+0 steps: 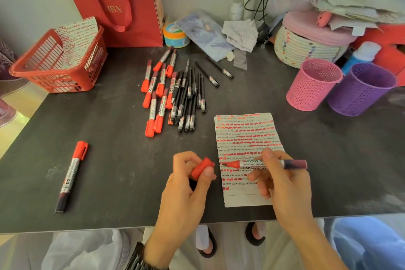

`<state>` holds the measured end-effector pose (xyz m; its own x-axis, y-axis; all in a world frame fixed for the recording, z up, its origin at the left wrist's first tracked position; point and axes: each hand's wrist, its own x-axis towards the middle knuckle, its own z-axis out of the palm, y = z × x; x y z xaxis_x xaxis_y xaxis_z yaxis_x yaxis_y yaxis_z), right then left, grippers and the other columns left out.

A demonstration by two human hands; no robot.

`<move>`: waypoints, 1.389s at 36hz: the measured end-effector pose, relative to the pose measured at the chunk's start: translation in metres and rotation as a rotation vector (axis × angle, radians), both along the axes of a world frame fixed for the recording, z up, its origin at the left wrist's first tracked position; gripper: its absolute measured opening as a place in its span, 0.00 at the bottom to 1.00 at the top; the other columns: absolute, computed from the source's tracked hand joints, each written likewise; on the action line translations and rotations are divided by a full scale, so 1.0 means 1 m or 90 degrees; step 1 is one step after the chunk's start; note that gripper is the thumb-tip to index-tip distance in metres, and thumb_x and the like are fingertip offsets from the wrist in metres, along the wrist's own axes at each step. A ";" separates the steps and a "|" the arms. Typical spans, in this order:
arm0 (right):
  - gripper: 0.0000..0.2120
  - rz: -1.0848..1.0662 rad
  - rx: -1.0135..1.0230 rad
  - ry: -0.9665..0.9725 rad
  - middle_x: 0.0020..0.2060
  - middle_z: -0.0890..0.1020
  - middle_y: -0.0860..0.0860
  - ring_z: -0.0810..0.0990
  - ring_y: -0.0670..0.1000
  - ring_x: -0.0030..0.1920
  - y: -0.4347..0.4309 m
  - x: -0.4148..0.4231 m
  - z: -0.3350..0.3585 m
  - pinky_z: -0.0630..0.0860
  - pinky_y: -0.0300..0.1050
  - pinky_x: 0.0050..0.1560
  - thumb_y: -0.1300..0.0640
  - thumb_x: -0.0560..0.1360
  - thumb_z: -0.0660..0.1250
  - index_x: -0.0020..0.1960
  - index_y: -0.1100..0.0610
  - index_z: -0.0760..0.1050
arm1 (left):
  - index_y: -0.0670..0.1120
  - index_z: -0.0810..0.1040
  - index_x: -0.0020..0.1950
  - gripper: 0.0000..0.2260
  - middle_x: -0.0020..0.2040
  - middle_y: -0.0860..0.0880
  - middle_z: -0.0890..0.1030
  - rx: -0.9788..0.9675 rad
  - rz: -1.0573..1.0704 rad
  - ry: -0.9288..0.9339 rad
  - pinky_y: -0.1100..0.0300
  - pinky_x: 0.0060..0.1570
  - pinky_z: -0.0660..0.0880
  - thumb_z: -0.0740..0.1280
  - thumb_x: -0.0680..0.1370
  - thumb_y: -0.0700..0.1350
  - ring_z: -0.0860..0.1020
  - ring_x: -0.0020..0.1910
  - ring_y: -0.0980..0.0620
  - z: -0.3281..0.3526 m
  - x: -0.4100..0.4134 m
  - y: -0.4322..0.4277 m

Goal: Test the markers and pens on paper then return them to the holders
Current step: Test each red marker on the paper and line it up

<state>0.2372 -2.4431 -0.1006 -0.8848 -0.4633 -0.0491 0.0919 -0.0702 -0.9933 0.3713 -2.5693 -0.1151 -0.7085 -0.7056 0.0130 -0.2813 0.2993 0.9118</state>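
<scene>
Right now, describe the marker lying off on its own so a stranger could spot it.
Start at the red basket on the left of the dark table. Nearer the front edge lies the lone marker, cap on. Unlike the heap of markers, nothing touches it.

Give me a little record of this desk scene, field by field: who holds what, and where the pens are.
Left hand: pinches a red cap
Right hand: holds the uncapped red marker, tip at the left edge of the paper
Paper: rows of red and black test marks
Pile: red markers beside black pens, lying on the table
Set apart: one capped red marker, to the left
Holders: pink holder and purple holder, upright, far right, no pens showing inside
</scene>
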 end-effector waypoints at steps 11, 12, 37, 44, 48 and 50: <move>0.24 -0.030 0.035 -0.002 0.30 0.85 0.54 0.75 0.43 0.22 -0.002 0.004 0.005 0.72 0.31 0.27 0.36 0.69 0.66 0.52 0.54 0.82 | 0.64 0.70 0.52 0.07 0.42 0.56 0.82 0.029 -0.015 0.058 0.67 0.43 0.73 0.56 0.79 0.63 0.80 0.41 0.54 0.000 0.001 -0.004; 0.24 -0.031 0.038 -0.004 0.30 0.85 0.54 0.75 0.43 0.22 -0.002 0.004 0.005 0.72 0.31 0.27 0.36 0.68 0.66 0.52 0.54 0.82 | 0.63 0.70 0.52 0.08 0.42 0.56 0.82 0.030 -0.016 0.060 0.67 0.44 0.74 0.55 0.79 0.63 0.80 0.41 0.53 0.000 0.002 -0.004; 0.25 -0.011 0.068 -0.053 0.31 0.85 0.54 0.77 0.46 0.23 -0.005 0.002 0.017 0.73 0.33 0.25 0.33 0.63 0.65 0.51 0.48 0.82 | 0.53 0.79 0.50 0.17 0.37 0.48 0.81 0.206 -0.129 0.101 0.59 0.43 0.78 0.55 0.81 0.59 0.79 0.36 0.50 0.028 -0.020 0.003; 0.24 -0.021 0.059 -0.054 0.29 0.84 0.53 0.78 0.47 0.24 -0.004 0.002 0.031 0.77 0.35 0.28 0.35 0.63 0.67 0.50 0.50 0.83 | 0.54 0.80 0.52 0.17 0.38 0.50 0.82 0.175 -0.147 0.115 0.61 0.40 0.78 0.56 0.79 0.61 0.79 0.36 0.52 0.043 -0.028 0.007; 0.27 -0.001 0.033 -0.087 0.30 0.83 0.55 0.76 0.47 0.23 -0.002 0.000 0.039 0.76 0.35 0.28 0.36 0.62 0.69 0.52 0.52 0.84 | 0.58 0.81 0.49 0.15 0.35 0.49 0.80 0.154 -0.150 0.121 0.60 0.39 0.78 0.56 0.79 0.62 0.78 0.33 0.52 0.050 -0.031 0.006; 0.28 0.020 0.020 -0.128 0.31 0.83 0.57 0.74 0.47 0.22 -0.002 0.000 0.041 0.74 0.36 0.25 0.36 0.61 0.70 0.53 0.54 0.84 | 0.57 0.81 0.47 0.16 0.34 0.47 0.80 0.165 -0.141 0.130 0.60 0.38 0.78 0.57 0.77 0.63 0.77 0.32 0.51 0.052 -0.032 0.004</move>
